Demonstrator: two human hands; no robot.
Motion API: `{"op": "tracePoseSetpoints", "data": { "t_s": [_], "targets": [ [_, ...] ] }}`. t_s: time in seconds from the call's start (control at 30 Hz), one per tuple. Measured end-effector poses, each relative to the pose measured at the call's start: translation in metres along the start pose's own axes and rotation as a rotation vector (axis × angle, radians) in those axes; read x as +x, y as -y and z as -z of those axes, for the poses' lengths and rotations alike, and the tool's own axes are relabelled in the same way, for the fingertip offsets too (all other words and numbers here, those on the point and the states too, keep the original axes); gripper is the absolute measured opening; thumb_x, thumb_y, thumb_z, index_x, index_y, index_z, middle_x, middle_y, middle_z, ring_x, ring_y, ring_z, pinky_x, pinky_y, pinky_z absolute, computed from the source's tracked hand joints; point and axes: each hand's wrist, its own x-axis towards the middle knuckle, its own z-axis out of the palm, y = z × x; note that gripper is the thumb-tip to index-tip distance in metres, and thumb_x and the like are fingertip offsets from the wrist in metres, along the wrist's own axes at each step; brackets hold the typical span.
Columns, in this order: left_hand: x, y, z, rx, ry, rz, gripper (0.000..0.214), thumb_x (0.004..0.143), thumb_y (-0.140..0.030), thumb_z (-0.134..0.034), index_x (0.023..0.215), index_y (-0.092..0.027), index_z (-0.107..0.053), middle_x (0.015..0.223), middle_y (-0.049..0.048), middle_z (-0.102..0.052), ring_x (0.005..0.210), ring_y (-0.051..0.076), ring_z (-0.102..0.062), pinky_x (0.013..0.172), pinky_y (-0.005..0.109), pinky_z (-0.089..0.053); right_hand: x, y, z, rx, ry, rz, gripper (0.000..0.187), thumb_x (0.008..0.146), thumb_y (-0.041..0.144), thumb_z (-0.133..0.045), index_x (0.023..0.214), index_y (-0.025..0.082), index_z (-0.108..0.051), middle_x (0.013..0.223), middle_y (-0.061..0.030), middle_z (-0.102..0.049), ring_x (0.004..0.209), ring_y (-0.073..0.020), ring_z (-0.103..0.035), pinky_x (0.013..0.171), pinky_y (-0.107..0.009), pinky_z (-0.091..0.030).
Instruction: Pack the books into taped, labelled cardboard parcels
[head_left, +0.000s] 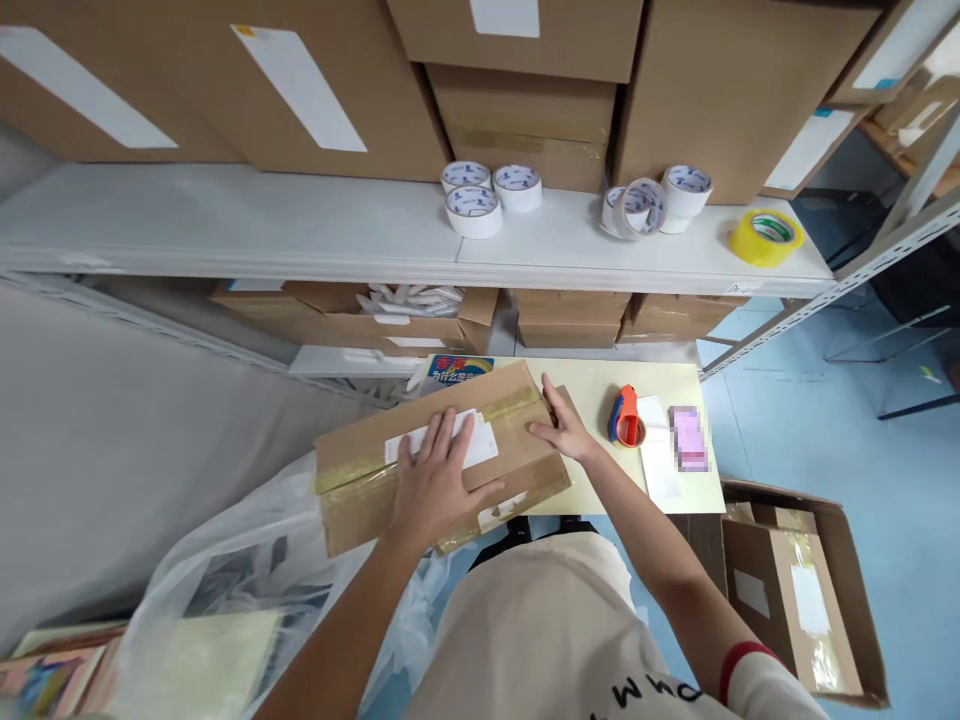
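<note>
A taped cardboard box (517,435) with a white label (480,445) on its upper face lies at an angle over the table. Flat on the label rests my left hand (435,485), fingers spread. At the box's right end, my right hand (566,430) touches the edge with thumb and a finger stretched apart; its other fingers are mostly hidden. Beneath this box, a second cardboard box (536,480) partly shows. To the right of my right hand, an orange and blue tape dispenser (628,420) sits on the pale yellow table (592,385).
White paper (660,460) and a blurred pink item (688,438) lie at the table's right. Tape rolls (474,210) and a yellow roll (765,238) line the shelf (300,215). An open carton (847,570) holding boxes stands lower right; plastic sheeting (217,540) spreads lower left.
</note>
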Motion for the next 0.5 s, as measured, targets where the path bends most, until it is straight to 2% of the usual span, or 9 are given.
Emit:
{"op": "tracePoseSetpoints", "data": {
  "t_s": [0.03, 0.1, 0.17, 0.2, 0.27, 0.33, 0.43, 0.5],
  "targets": [
    [0.0, 0.0, -0.001, -0.005, -0.008, 0.007, 0.096, 0.072, -0.064, -0.066, 0.151, -0.019, -0.037, 0.157, 0.0232, -0.032, 0.144, 0.044, -0.029, 0.115, 0.065, -0.008, -0.008, -0.009, 0.006, 0.007, -0.068, -0.025, 0.103, 0.074, 0.059, -0.068, 0.157, 0.031, -0.014, 0.165, -0.0036, -0.018, 0.151, -0.024, -0.021, 0.12, -0.045, -0.023],
    [-0.002, 0.002, -0.003, -0.025, -0.017, 0.014, 0.097, 0.071, -0.063, -0.068, 0.151, -0.018, -0.037, 0.157, 0.0236, -0.032, 0.144, 0.044, -0.03, 0.115, 0.064, -0.008, -0.028, -0.03, 0.025, -0.047, -0.295, -0.11, 0.097, 0.079, 0.06, -0.06, 0.157, 0.026, -0.014, 0.163, -0.0103, -0.023, 0.147, -0.027, -0.03, 0.117, -0.048, -0.028],
    [-0.004, 0.003, -0.004, -0.036, -0.022, 0.025, 0.099, 0.069, -0.062, -0.07, 0.151, -0.018, -0.037, 0.157, 0.0237, -0.033, 0.144, 0.044, -0.029, 0.116, 0.064, -0.007, -0.047, -0.049, 0.046, -0.217, -0.546, -0.231, 0.09, 0.082, 0.057, -0.055, 0.155, 0.017, -0.02, 0.158, -0.0187, -0.031, 0.144, -0.0313, -0.034, 0.116, -0.052, -0.028],
    [-0.004, 0.003, -0.005, -0.033, -0.022, 0.032, 0.1, 0.068, -0.062, -0.07, 0.151, -0.018, -0.036, 0.157, 0.0233, -0.032, 0.145, 0.044, -0.028, 0.116, 0.063, -0.006, -0.054, -0.058, 0.056, -0.31, -0.603, -0.287, 0.089, 0.082, 0.055, -0.056, 0.153, 0.014, -0.022, 0.155, -0.022, -0.034, 0.144, -0.0337, -0.033, 0.116, -0.054, -0.026],
    [-0.004, 0.004, -0.007, -0.012, -0.014, 0.042, 0.101, 0.068, -0.064, -0.069, 0.151, -0.018, -0.036, 0.158, 0.0225, -0.032, 0.145, 0.043, -0.027, 0.116, 0.062, -0.006, -0.057, -0.071, 0.072, -0.46, -0.621, -0.38, 0.09, 0.079, 0.049, -0.06, 0.152, 0.009, -0.024, 0.148, -0.027, -0.04, 0.144, -0.0383, -0.033, 0.116, -0.057, -0.024],
    [-0.004, 0.005, -0.009, 0.009, 0.002, 0.041, 0.102, 0.068, -0.066, -0.067, 0.151, -0.017, -0.036, 0.158, 0.0224, -0.031, 0.145, 0.043, -0.028, 0.116, 0.061, -0.006, -0.051, -0.08, 0.081, -0.543, -0.59, -0.449, 0.094, 0.077, 0.044, -0.065, 0.153, 0.009, -0.023, 0.144, -0.0291, -0.043, 0.141, -0.0409, -0.037, 0.116, -0.058, -0.024],
    [-0.004, 0.007, -0.01, 0.026, 0.021, 0.038, 0.103, 0.067, -0.069, -0.065, 0.15, -0.015, -0.038, 0.158, 0.0237, -0.03, 0.145, 0.043, -0.028, 0.116, 0.061, -0.006, -0.035, -0.09, 0.087, -0.596, -0.565, -0.581, 0.1, 0.076, 0.043, -0.067, 0.155, 0.01, -0.016, 0.141, -0.0307, -0.047, 0.134, -0.0405, -0.047, 0.113, -0.058, -0.028],
    [-0.004, 0.006, -0.008, 0.038, 0.035, 0.045, 0.104, 0.066, -0.069, -0.065, 0.151, -0.015, -0.038, 0.158, 0.024, -0.029, 0.145, 0.043, -0.028, 0.116, 0.061, -0.005, -0.028, -0.095, 0.089, -0.566, -0.499, -0.575, 0.103, 0.078, 0.046, -0.065, 0.156, 0.009, -0.009, 0.136, -0.0305, -0.053, 0.129, -0.0383, -0.054, 0.11, -0.056, -0.033]
  ]
}}
